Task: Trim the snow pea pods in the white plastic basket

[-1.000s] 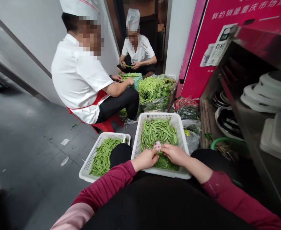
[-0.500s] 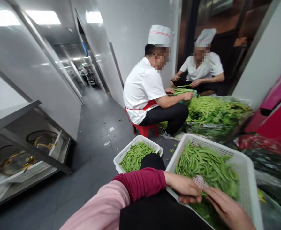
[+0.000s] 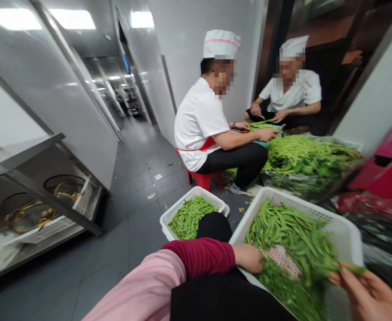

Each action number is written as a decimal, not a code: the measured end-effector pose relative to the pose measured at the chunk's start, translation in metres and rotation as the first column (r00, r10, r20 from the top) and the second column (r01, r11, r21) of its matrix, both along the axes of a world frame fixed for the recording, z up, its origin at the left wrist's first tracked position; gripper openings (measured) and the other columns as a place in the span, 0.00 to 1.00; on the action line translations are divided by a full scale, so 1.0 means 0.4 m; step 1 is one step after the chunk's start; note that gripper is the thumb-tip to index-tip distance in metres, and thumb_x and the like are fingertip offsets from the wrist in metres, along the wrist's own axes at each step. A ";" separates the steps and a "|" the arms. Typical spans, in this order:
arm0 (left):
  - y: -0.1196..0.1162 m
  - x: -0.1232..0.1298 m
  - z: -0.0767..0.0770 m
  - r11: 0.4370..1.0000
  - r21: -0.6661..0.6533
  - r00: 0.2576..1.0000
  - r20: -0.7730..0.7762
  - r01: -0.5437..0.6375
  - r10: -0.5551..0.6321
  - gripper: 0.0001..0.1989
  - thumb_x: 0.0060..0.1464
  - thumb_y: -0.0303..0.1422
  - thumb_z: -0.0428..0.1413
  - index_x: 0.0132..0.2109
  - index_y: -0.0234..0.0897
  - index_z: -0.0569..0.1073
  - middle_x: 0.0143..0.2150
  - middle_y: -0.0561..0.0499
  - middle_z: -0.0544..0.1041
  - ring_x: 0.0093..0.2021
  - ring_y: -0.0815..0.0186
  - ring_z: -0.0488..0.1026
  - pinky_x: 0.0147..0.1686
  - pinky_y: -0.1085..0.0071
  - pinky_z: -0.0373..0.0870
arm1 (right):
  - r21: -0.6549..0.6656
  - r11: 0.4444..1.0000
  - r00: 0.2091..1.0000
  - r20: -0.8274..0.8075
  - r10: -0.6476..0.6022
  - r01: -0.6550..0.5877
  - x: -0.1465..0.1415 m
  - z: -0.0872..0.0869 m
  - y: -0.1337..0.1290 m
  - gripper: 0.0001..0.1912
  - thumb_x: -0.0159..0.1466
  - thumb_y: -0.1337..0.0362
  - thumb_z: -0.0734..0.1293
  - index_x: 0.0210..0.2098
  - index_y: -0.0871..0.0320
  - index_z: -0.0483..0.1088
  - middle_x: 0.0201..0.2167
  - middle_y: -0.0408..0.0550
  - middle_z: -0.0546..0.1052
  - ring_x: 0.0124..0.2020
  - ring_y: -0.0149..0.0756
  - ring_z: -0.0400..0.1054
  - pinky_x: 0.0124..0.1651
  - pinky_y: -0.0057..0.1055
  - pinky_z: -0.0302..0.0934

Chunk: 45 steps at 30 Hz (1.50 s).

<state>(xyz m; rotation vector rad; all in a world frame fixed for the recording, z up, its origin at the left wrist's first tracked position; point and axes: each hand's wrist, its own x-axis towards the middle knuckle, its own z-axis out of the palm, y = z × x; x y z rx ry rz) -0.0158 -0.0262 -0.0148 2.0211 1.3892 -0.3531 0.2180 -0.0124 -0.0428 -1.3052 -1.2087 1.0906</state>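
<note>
My right hand (image 3: 371,287) is at the right side of a large white basket (image 3: 345,227), pinching a green pea pod (image 3: 354,269) between thumb and fingers. Flat green pods (image 3: 289,227) fill the upper part of this basket, and thin green trimmings (image 3: 284,285) lie in its near part, with a red-and-white patterned patch (image 3: 284,260) between them. My left hand (image 3: 249,257) reaches over the basket's left edge, its fingertips down by the trimmings and hidden. A smaller white basket (image 3: 165,219) of pods stands left of it, beyond my knee.
A person (image 3: 201,116) in a white cap sits on a red stool (image 3: 204,179); another person (image 3: 292,93) crouches behind a heap of green stalks (image 3: 306,156). Both handle stalks. A metal shelf (image 3: 32,160) stands left, plastic bags (image 3: 379,232) lie right.
My hands have moved apart: the right one went right and now holds a pod at the basket's right side, while the left drew back left and down. The view has shifted slightly.
</note>
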 end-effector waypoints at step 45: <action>0.115 -0.033 0.016 0.902 0.213 0.919 -0.217 0.374 -0.330 0.14 0.47 0.23 0.49 0.42 0.32 0.70 0.42 0.41 0.68 0.42 0.60 0.66 0.38 0.69 0.63 | -0.308 0.918 0.730 -0.563 -0.387 0.248 -0.012 0.027 0.236 0.09 0.50 0.62 0.67 0.24 0.59 0.62 0.21 0.38 0.69 0.18 0.24 0.62 0.21 0.23 0.59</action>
